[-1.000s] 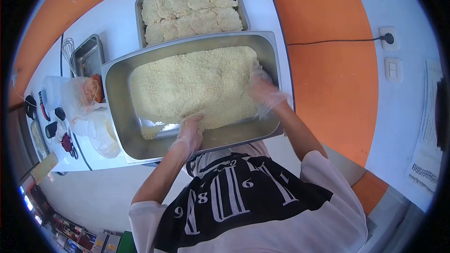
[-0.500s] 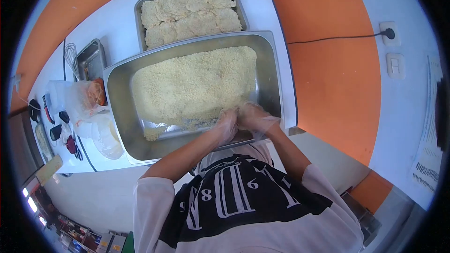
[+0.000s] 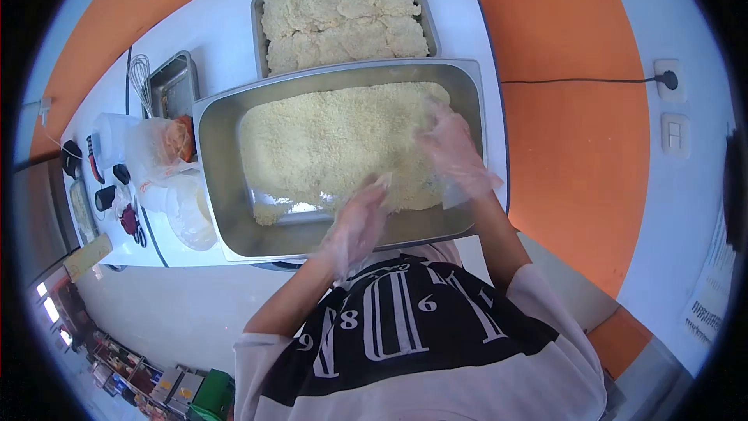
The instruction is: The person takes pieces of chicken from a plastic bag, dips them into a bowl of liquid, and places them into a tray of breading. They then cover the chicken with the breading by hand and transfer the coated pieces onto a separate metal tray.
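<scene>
A deep metal pan (image 3: 222, 195) holds a thick layer of pale yellow crumbs (image 3: 327, 132). My left hand (image 3: 358, 226), in a clear plastic glove, is over the pan's near side, its fingertips close to the crumbs; blur hides how its fingers are held. Gloved as well, my right hand (image 3: 453, 146) is over the right part of the crumbs with its fingers apart and nothing visible in them. Behind the pan, a second metal tray (image 3: 261, 47) bears two rows of crumb-coated pieces (image 3: 343, 23).
Left of the pan are a small metal tray (image 3: 175, 86), a whisk (image 3: 141, 82), plastic bags (image 3: 187, 210) and a red-handled tool (image 3: 94, 160). A black cable (image 3: 576, 81) runs to a wall socket at the right.
My hands were together at the pan's near right side. They have separated, the left moving leftward and the right moving away from my body over the crumbs. The view has shifted slightly.
</scene>
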The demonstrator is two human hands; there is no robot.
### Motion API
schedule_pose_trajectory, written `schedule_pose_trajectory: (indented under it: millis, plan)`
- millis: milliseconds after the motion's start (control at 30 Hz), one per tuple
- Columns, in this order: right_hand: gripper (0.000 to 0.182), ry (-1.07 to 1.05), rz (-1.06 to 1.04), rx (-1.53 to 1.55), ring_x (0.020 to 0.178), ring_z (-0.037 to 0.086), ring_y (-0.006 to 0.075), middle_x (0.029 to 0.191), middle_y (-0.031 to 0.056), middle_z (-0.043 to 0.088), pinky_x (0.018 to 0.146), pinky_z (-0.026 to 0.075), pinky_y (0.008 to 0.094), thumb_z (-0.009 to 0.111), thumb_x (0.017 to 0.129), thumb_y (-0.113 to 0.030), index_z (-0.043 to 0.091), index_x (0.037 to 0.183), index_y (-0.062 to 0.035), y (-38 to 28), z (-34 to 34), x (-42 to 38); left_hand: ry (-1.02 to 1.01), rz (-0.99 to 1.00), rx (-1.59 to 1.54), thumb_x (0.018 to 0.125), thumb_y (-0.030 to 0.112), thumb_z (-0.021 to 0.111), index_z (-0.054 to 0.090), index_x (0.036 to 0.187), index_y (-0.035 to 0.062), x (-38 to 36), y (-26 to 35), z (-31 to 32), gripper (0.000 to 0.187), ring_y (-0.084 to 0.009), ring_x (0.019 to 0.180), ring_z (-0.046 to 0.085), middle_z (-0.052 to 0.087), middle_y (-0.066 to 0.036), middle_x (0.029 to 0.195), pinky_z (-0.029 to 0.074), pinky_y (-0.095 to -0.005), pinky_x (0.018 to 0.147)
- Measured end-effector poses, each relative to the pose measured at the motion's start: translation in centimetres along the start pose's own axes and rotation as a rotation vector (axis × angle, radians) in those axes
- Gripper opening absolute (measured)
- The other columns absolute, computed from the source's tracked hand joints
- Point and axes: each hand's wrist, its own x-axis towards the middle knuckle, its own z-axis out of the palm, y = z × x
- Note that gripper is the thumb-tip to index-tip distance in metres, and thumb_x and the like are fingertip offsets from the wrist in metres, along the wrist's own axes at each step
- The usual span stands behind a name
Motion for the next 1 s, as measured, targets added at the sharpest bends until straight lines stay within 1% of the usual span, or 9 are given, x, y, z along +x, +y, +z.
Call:
schedule_pose_trajectory:
  millis: [300,367,400,467,600,667,800,867,1000]
  plan:
    - [0.070,-0.442,0.430,-0.369,0.121,0.070,0.0446,0.126,0.0376,0.069,0.106,0.053,0.0495,0.075,0.091,-0.045,0.065,0.131,0.0111,4.3,5.2,-6.1,0.415,-0.093,0.550,0.101,0.017,0.065,0.061,0.144,-0.0035,3.9,0.8,-12.2,0.048,-0.0378,0.135,0.059,0.061,-0.027,0.147,0.045,-0.0433,0.116]
    - [0.069,-0.393,0.427,-0.353,0.122,0.070,0.0451,0.126,0.0377,0.069,0.106,0.053,0.0496,0.075,0.092,-0.046,0.066,0.129,0.0111,1.9,5.7,-7.5,-0.025,0.417,1.875,0.100,0.012,0.060,0.072,0.124,0.0014,4.2,-0.8,-11.6,0.028,-0.0300,0.123,0.064,0.070,-0.021,0.125,0.051,-0.0410,0.108]
    - [0.068,-0.359,0.408,-0.345,0.122,0.069,0.0457,0.125,0.0378,0.069,0.105,0.053,0.0496,0.074,0.092,-0.046,0.067,0.128,0.0111,1.0,5.5,-8.0,-0.042,0.419,1.882,0.100,0.012,0.060,0.072,0.124,0.0014,5.0,-1.8,-10.8,0.028,-0.0300,0.123,0.064,0.070,-0.021,0.125,0.051,-0.0410,0.108]
    - [0.057,-0.332,0.453,-0.245,0.120,0.071,0.0440,0.124,0.0365,0.070,0.104,0.054,0.0494,0.073,0.090,-0.035,0.069,0.124,0.0111,0.7,4.4,-8.0,-0.094,0.248,1.195,0.102,0.013,0.055,0.071,0.118,0.0019,7.2,-4.3,-8.1,0.025,-0.0282,0.103,0.066,0.071,-0.016,0.114,0.054,-0.0427,0.095]
    - [0.054,-0.243,0.433,0.092,0.119,0.072,0.0377,0.127,0.0331,0.071,0.102,0.054,0.0467,0.072,0.086,-0.018,0.067,0.130,0.0123,4.2,3.7,-7.1,-0.045,0.231,1.204,0.096,0.006,0.057,0.074,0.110,-0.0050,8.3,-5.4,-0.7,0.025,-0.0388,0.102,0.072,0.074,-0.028,0.110,0.056,-0.0449,0.095]
    - [0.058,-0.082,0.319,0.171,0.118,0.072,0.0362,0.126,0.0322,0.071,0.102,0.054,0.0455,0.070,0.085,-0.015,0.062,0.136,0.0122,6.2,4.2,-6.5,0.120,-0.081,0.370,0.101,0.005,0.054,0.071,0.115,-0.0024,8.5,-6.0,1.5,0.024,-0.0306,0.102,0.069,0.073,-0.020,0.109,0.057,-0.0390,0.094]
    - [0.079,0.187,0.295,0.386,0.137,0.061,0.0346,0.148,0.0271,0.061,0.116,0.045,0.0362,0.069,0.082,-0.003,0.044,0.156,0.0103,6.4,3.7,-5.8,0.182,0.209,0.843,0.105,0.012,0.047,0.073,0.113,0.0020,11.2,-10.9,-3.8,0.029,-0.0233,0.085,0.065,0.072,-0.012,0.102,0.054,-0.0393,0.068]
    - [0.082,0.186,0.291,0.176,0.142,0.056,0.0354,0.153,0.0275,0.057,0.120,0.042,0.0364,0.067,0.083,-0.001,0.039,0.159,0.0098,6.8,4.9,-5.6,0.257,0.029,0.193,0.104,0.014,0.048,0.074,0.115,0.0028,10.9,-10.6,-3.8,0.029,-0.0238,0.087,0.066,0.072,-0.012,0.100,0.054,-0.0409,0.070]
    - [0.089,0.170,0.404,0.158,0.153,0.044,0.0380,0.162,0.0298,0.046,0.128,0.032,0.0395,0.061,0.086,0.001,0.025,0.167,0.0078,5.7,5.4,-3.9,0.095,-0.060,0.028,0.105,0.015,0.048,0.074,0.120,0.0034,15.0,-12.7,-4.8,0.031,-0.0249,0.091,0.068,0.073,-0.012,0.102,0.056,-0.0415,0.071]
